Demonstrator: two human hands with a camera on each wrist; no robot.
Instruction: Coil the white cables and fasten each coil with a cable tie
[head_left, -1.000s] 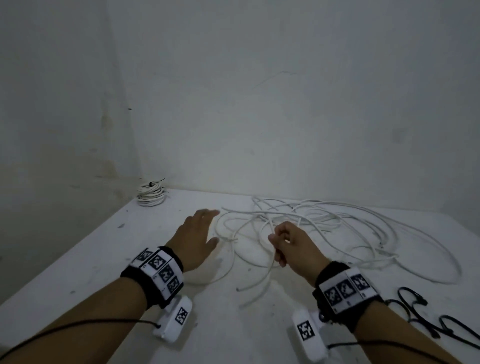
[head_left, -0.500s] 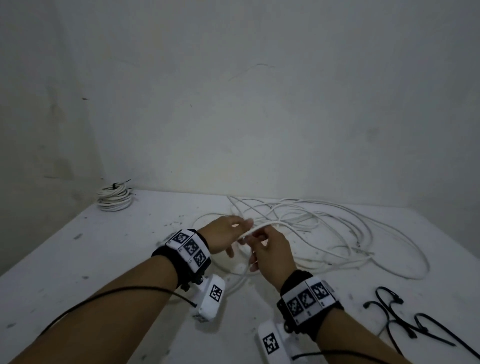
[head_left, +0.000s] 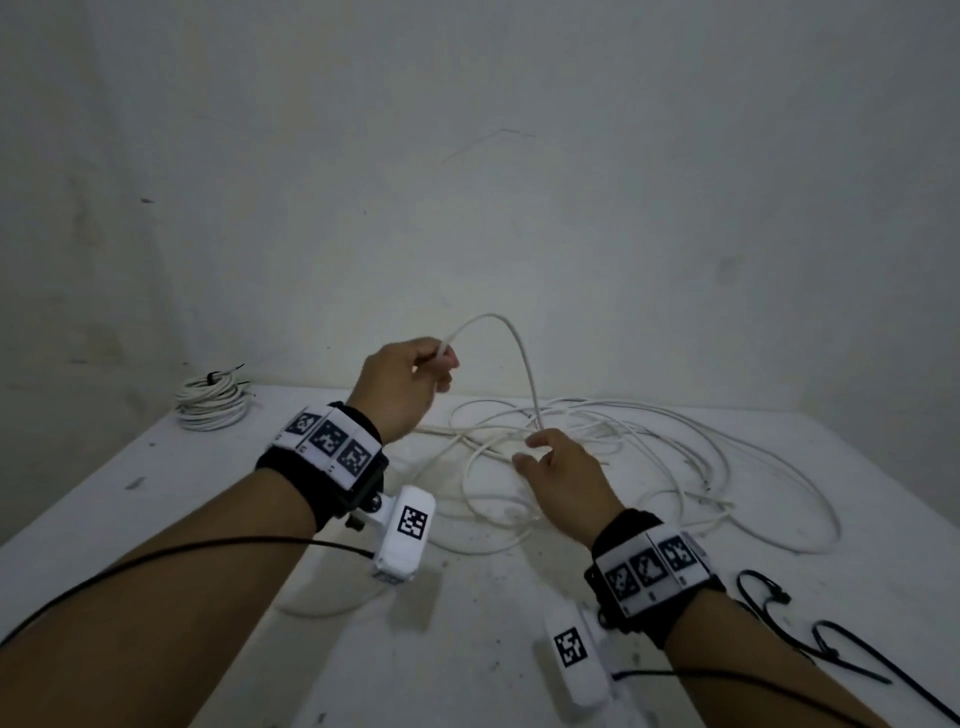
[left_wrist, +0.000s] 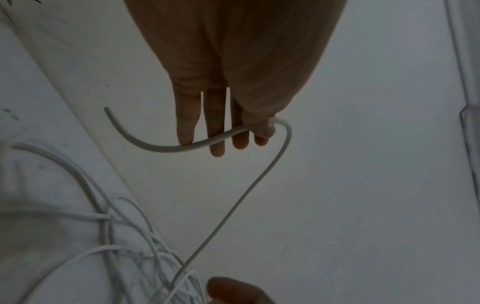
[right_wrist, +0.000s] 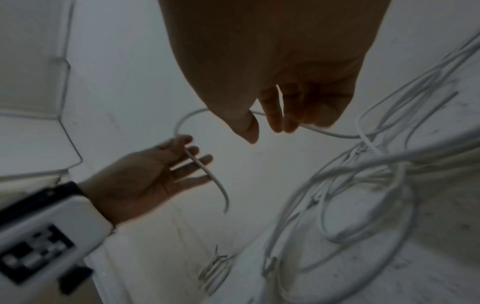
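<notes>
Cable (head_left: 519, 353) is pinched near its end by the left hand (head_left: 400, 384) and gripped lower by the right hand (head_left: 563, 480); square black-and-white codes are shown on the wristbands (head_left: 328, 441), unreadable.

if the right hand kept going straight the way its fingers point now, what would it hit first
Most likely the tangle of loose white cable lying on the table just beyond the right hand, though depth is hard to judge.

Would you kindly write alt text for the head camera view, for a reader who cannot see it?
A person's left hand lifts one end of a loose white cable above a white table while the right hand holds it lower down over the tangle. A tied coil sits far left; black cable ties lie right.
</notes>
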